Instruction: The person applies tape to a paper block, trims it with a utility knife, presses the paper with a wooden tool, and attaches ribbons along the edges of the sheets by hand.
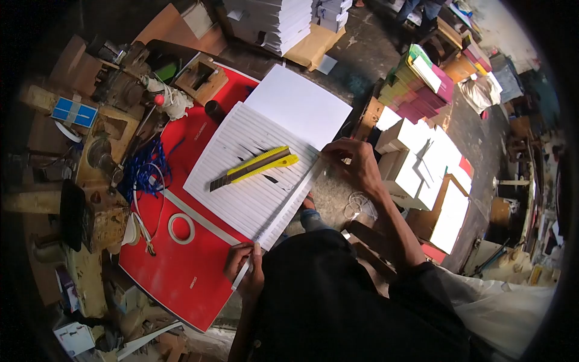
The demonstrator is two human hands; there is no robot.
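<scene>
A lined notebook (208, 172) lies open on a red table, its blank white page (298, 99) on the far side. On the lined page rests a yellow utility knife (256, 166), among a few dark marks. A narrow white strip (289, 206) runs along the notebook's near edge. Its lower end is pinched between the thumb and fingers of my left hand (246, 268), with a short tail hanging past the thumb. At the other end, by the page corner, my right hand (356, 161) has its fingers closed on the strip; the fingertips are partly hidden.
On the red table (175, 271) lie a roll of white tape (181, 228), a white cord and a blue tangle of strands (145, 169). A worn machine (99, 157) stands at the left. Paper stacks (265, 24) and boxes (416, 163) occupy the floor behind and right.
</scene>
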